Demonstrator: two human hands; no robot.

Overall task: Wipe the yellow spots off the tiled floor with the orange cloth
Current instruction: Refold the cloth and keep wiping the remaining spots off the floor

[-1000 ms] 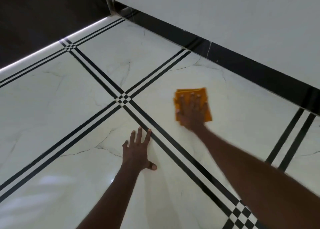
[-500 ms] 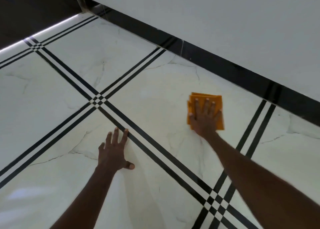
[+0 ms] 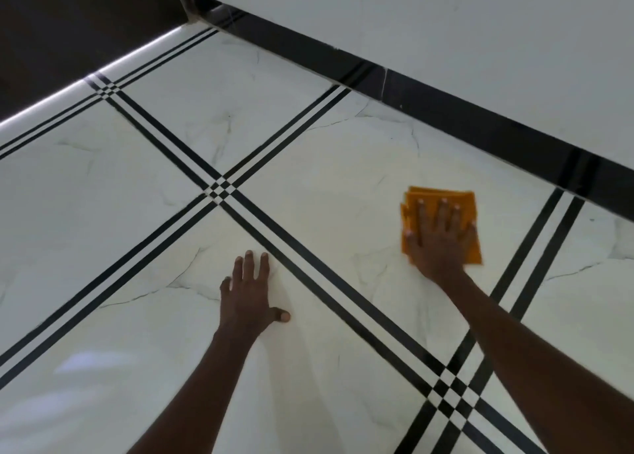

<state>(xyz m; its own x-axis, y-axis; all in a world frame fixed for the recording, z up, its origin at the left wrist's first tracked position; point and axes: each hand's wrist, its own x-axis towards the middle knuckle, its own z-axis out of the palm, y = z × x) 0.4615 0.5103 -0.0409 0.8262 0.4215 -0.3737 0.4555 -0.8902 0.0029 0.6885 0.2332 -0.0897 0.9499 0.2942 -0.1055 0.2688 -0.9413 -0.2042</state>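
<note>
The folded orange cloth (image 3: pixel 459 197) lies flat on a white marble-look floor tile (image 3: pixel 326 185), close to the pair of black stripes on the right. My right hand (image 3: pixel 437 237) presses down on it with the fingers spread, covering most of the cloth. My left hand (image 3: pixel 248 295) rests flat on the neighbouring tile, fingers apart and holding nothing, just left of the diagonal black stripes. No distinct yellow spots show on the tiles around the cloth.
A black skirting board (image 3: pixel 446 110) runs along the white wall (image 3: pixel 446 24) just beyond the cloth. At the upper left is a dark surface (image 3: pixel 68 24) with a bright lit edge (image 3: pixel 103 69). Black double stripes cross between the tiles.
My right hand slid the cloth to the right, away from the stripe crossing and toward the right-hand stripes. My left hand stayed planted on the floor. The view shifted.
</note>
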